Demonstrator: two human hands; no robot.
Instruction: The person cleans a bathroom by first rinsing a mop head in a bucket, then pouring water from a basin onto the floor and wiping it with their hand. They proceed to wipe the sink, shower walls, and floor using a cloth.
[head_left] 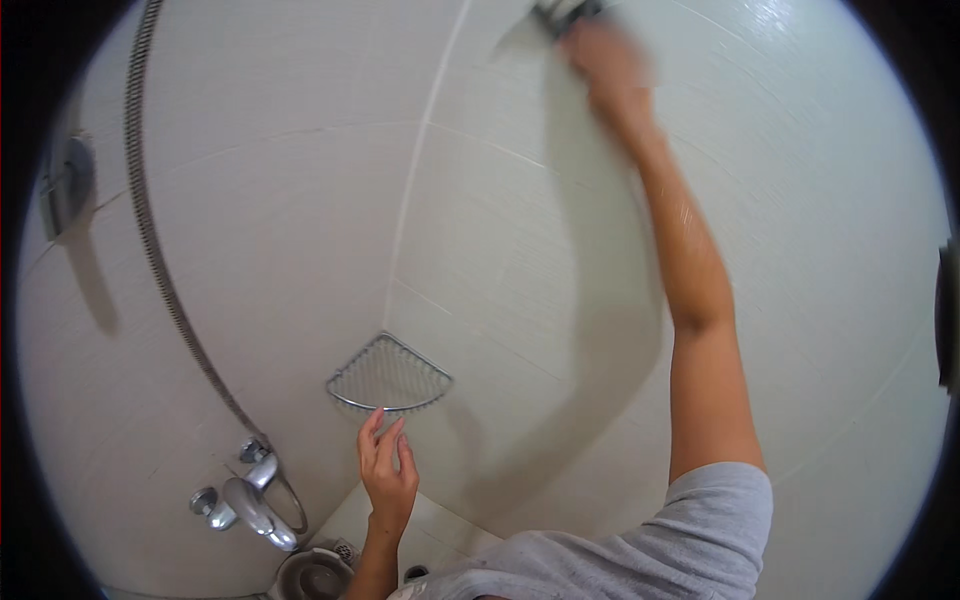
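Right hand (608, 58) is blurring; its grip is apparently clamping on a dark handheld item (566, 14), exact kind unclear. Item is sitting just beyond the fingers, up-left, high by the tiled wall (830, 220); contact can't tell. Step, likely: working the item over the wall; another pass would be calling for a steady hold at full reach. Left hand (388, 468) is hanging empty, fingers slightly apart, near the wire corner shelf (390, 378). Farther left, a shower hose (158, 250) is dangling above a mixer tap (248, 505).

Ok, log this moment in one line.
right hand: holding blurred dark object, by wall | left hand: empty, near wire corner shelf
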